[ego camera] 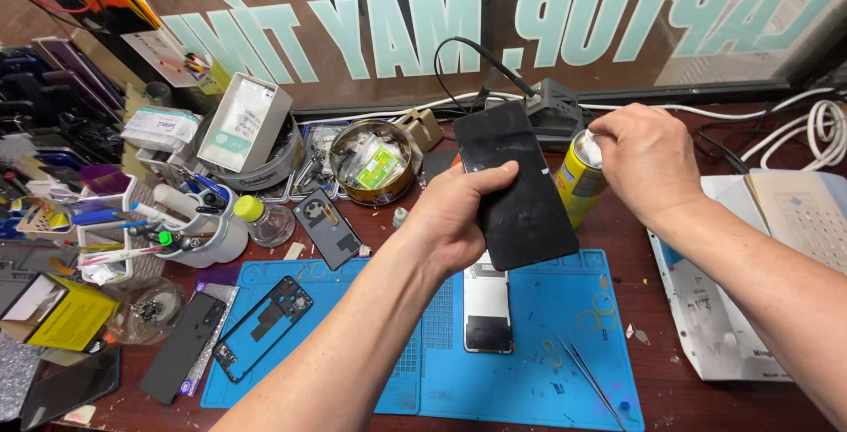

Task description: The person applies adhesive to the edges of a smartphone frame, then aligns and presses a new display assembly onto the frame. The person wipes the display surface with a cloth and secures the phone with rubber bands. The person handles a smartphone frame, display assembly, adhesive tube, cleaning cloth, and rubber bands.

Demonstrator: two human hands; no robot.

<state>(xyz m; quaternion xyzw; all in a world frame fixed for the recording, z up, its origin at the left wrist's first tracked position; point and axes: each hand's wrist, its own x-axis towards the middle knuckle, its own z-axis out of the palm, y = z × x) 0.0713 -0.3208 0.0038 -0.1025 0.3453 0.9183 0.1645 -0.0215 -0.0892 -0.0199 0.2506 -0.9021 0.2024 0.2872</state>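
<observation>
My left hand (454,220) grips a black phone screen panel (514,185), holding it tilted above the blue work mat (529,370). To the right, my right hand (644,163) closes over the white top of a yellow spray can (575,187) standing on the wooden bench just beyond the mat. A white phone body (487,304) lies on the mat under the held panel. A black phone frame (263,326) rests on the mat's left part. Tweezers (589,377) lie at the mat's right.
A round tin of small parts (372,163) stands at the back. A cup of pens and tools (190,220), a small bottle with a yellow cap (260,218) and a phone back cover (326,229) crowd the left. White boxes (776,220) and cables (820,132) fill the right.
</observation>
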